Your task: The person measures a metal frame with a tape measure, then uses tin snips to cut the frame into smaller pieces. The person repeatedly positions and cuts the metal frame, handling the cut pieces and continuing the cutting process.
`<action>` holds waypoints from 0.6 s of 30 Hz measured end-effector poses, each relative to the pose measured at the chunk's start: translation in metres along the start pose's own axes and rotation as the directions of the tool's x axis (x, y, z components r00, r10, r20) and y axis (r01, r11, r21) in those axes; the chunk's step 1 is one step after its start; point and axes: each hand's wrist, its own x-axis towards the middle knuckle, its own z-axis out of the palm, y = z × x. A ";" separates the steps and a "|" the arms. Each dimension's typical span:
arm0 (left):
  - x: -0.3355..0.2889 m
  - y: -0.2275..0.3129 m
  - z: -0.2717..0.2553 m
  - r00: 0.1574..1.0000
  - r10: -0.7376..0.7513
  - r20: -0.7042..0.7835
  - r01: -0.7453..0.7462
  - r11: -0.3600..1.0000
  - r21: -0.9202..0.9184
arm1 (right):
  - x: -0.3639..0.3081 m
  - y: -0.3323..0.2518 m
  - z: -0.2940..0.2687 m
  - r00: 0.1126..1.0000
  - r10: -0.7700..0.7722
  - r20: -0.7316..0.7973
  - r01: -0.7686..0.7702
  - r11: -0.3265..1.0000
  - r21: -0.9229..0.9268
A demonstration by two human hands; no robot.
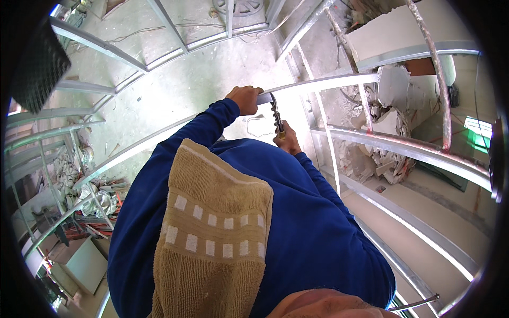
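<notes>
A long, thin metal stud (323, 84) runs across in front of me, from the lower left to the upper right. My left hand (246, 99) is closed around it, fingers curled over its edge. Just right of that hand, metal-cutting snips (277, 115) with dark jaws and a yellowish handle meet the stud. Their tips are at its edge; whether they bite into it is too small to tell. My right hand (287, 139) is wrapped around the handle from below. A tan towel (212, 212) with pale squares hangs over my blue top.
Metal framing (101, 42) stands at the upper left, and more rails (413, 151) with rusty bars cross on the right. Broken rubble (389, 138) lies beyond those rails. Scrap and crumpled foil (98, 201) are at the left, above a pale box (79, 262).
</notes>
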 end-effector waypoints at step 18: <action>0.038 -0.041 0.006 0.986 0.027 0.163 0.007 0.979 -0.202 | -0.021 0.014 -0.023 0.971 0.007 0.238 -0.010 1.000 0.009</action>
